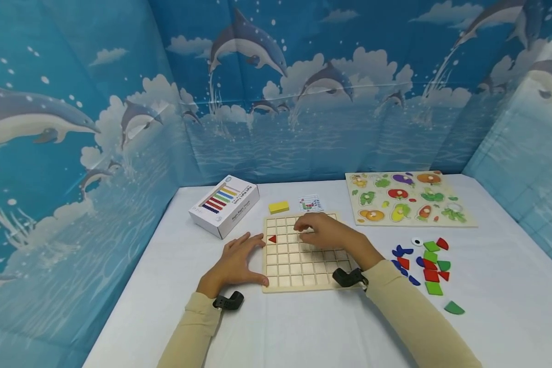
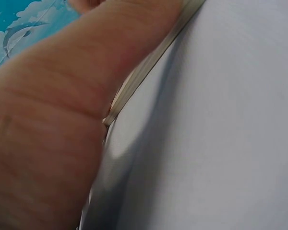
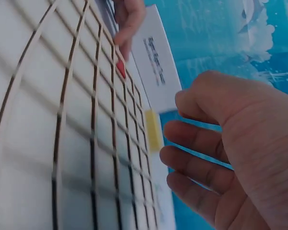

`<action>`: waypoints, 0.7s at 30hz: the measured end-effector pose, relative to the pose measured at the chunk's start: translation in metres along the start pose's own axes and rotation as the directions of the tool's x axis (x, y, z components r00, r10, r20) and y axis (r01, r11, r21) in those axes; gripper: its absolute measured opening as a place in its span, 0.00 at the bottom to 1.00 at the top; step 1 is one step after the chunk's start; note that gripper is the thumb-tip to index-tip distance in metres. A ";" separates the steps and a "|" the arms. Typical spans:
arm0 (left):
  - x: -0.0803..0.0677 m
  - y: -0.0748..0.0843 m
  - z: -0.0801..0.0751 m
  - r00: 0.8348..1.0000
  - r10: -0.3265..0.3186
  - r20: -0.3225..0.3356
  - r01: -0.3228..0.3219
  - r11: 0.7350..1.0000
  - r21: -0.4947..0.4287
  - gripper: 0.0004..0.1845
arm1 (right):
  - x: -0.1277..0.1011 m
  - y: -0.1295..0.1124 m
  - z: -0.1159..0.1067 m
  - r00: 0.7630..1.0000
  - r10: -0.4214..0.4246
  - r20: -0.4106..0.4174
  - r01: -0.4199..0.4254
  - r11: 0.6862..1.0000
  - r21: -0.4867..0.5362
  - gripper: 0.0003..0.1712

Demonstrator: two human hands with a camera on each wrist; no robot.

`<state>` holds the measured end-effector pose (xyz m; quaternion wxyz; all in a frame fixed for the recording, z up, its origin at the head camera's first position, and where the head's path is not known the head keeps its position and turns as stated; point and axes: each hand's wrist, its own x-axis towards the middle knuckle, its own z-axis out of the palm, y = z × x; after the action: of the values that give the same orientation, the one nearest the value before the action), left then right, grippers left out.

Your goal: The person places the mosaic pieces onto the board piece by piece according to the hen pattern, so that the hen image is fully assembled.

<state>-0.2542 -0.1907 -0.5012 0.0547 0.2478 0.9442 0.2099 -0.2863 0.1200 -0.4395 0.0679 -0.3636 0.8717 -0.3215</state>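
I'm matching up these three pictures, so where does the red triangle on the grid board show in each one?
Head: red triangle in the board's left column, by the left hand.
Left wrist: not in it; only the board's edge shows.
Right wrist: top centre, under a fingertip.
Shared landmark: the wooden grid board.

I'm scanning for lettering and nothing reads cleanly. The white rectangular cardboard box [image 1: 224, 205], just beyond my left hand [image 1: 236, 263], carries dark printed lines on its side, but they blur in the head view; on the right wrist camera the same lines run sideways and stay too soft to spell out. The small white printed card [image 1: 311, 203], just past my right hand [image 1: 327, 232], shows only a tiny picture, no legible words or numbers.
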 end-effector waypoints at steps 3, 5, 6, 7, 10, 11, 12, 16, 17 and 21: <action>0.000 0.000 0.001 1.000 -0.003 -0.006 0.003 1.000 -0.003 0.57 | -0.028 0.010 -0.020 1.000 0.003 -0.014 -0.004 0.998 -0.058 0.15; 0.000 0.000 0.001 1.000 -0.006 -0.008 0.006 1.000 -0.009 0.57 | -0.050 0.021 -0.033 0.999 0.014 -0.030 -0.017 0.996 -0.092 0.15; 0.001 0.000 0.001 1.000 -0.006 -0.010 0.006 1.000 -0.011 0.57 | -0.061 0.026 -0.040 0.999 0.021 -0.039 -0.025 0.994 -0.103 0.15; 0.001 0.000 0.001 1.000 -0.006 -0.010 0.006 1.000 -0.011 0.57 | -0.073 0.031 -0.046 0.998 0.045 -0.050 -0.051 0.992 -0.118 0.16; 0.001 0.000 0.001 1.000 -0.001 -0.012 0.001 1.000 -0.009 0.57 | -0.110 0.045 -0.061 0.986 0.140 -0.089 -0.152 0.975 -0.161 0.16; 0.001 0.000 0.001 1.000 0.001 -0.011 -0.001 1.000 -0.007 0.57 | -0.122 0.049 -0.064 0.978 0.181 -0.102 -0.197 0.965 -0.173 0.17; 0.001 0.000 0.001 1.000 0.003 -0.010 -0.003 1.000 -0.008 0.57 | -0.134 0.052 -0.067 0.968 0.224 -0.115 -0.242 0.954 -0.178 0.17; 0.001 0.000 0.000 1.000 0.006 -0.004 -0.006 1.000 0.003 0.57 | -0.181 0.068 -0.075 0.924 0.338 -0.180 -0.370 0.909 -0.191 0.18; 0.001 0.000 0.000 1.000 0.005 -0.003 -0.005 1.000 0.005 0.57 | -0.191 0.072 -0.076 0.915 0.353 -0.198 -0.388 0.903 -0.186 0.18; 0.001 0.000 0.000 1.000 0.005 -0.005 -0.005 1.000 0.007 0.56 | -0.226 0.091 -0.081 0.874 0.411 -0.260 -0.458 0.874 -0.161 0.21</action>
<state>-0.2554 -0.1900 -0.5014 0.0509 0.2497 0.9445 0.2072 -0.2045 0.3626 -0.4574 0.0029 -0.1251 0.9631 -0.2382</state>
